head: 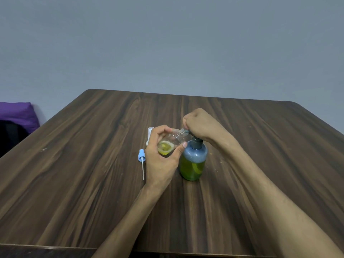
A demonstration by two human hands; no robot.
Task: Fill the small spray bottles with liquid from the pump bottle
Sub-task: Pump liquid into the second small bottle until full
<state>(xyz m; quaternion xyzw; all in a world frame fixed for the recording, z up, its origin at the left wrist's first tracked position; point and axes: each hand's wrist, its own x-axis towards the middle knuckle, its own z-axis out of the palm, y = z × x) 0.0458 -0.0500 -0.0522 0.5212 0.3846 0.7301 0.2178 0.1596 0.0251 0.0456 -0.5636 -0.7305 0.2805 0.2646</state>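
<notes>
One pump bottle (193, 161) — two hands (163, 157).

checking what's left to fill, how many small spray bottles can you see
2: a clear bottle held tilted in the left hand at the pump spout, and a white one mostly hidden behind that hand. Others may be hidden.

Two bare forearms enter from the near edge of the desk (74, 183). No sleeves, watch, rings or gloves are visible. The left hand (162, 161) and right hand (201, 125) are uncovered.
</notes>
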